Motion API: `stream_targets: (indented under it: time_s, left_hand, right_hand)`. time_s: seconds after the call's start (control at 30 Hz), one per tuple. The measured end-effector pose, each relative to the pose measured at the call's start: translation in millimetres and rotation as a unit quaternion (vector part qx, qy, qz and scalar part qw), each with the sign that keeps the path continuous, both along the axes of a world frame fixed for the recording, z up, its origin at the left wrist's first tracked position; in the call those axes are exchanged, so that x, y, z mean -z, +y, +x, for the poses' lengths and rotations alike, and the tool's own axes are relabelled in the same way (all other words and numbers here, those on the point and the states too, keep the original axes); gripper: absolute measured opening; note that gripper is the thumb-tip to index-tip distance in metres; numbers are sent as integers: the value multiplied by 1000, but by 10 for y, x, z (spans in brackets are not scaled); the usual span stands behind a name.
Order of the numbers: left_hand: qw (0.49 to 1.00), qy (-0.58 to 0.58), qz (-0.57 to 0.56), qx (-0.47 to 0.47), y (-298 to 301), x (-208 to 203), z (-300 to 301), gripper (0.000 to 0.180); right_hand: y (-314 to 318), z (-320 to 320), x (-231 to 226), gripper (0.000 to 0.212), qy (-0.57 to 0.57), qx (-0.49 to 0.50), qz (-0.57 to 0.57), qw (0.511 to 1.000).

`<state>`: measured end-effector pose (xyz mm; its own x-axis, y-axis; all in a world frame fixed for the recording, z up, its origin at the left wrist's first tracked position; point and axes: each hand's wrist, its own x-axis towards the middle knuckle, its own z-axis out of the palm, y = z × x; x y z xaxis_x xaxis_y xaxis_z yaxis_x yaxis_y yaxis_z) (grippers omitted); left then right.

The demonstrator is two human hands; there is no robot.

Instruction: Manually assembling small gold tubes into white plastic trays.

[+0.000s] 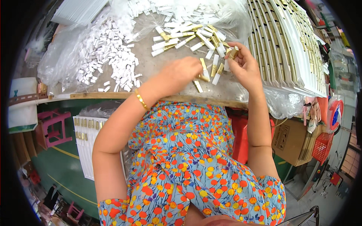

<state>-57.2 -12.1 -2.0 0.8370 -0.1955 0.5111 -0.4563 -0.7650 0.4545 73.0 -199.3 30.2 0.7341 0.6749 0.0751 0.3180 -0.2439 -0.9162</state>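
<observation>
Pinching a gold-ended tube (234,52) between thumb and fingers: right grip (245,67). Left grip (181,74): fingers bent over a second tube (204,78); closure cannot be told. Judged step: handling tubes individually. Next move probably calls for a light pinch, ends aligned. Beyond both grips, white-and-gold tubes (203,39) heap on the counter (230,89).

tubes (215,61): white, gold | pieces (126,71): white | dress (181,150): blue, orange-yellow dotted
</observation>
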Motion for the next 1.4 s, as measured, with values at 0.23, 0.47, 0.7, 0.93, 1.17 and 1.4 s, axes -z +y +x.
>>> stream_targets:
  time_s: [0.23,0.47,0.7,0.93,1.17,1.4]
  left_hand:
    - [985,120,113,52,-9,163,49,24]
    - [854,295,-423,-73,135,247,-37,26]
    - [738,271,-616,-52,51,110,-427,36]
    - [733,208,-616,-200,256,-60,-1338,23]
    - [617,266,-118,-731,639,486,-3813,30]
    - [562,323,49,-760,1065,1217,-4554,15]
  right_hand:
    - [-54,-51,13,38,129,-34,33,990]
    - [98,-107,-10,35,187,-53,29,981]
    - [694,-530,117,33,227,-134,24,964]
    - [667,-522,134,38,81,-128,7,988]
    - [707,-223,243,32,120,-132,-15,984]
    - [784,-249,313,30,125,-117,-16,985]
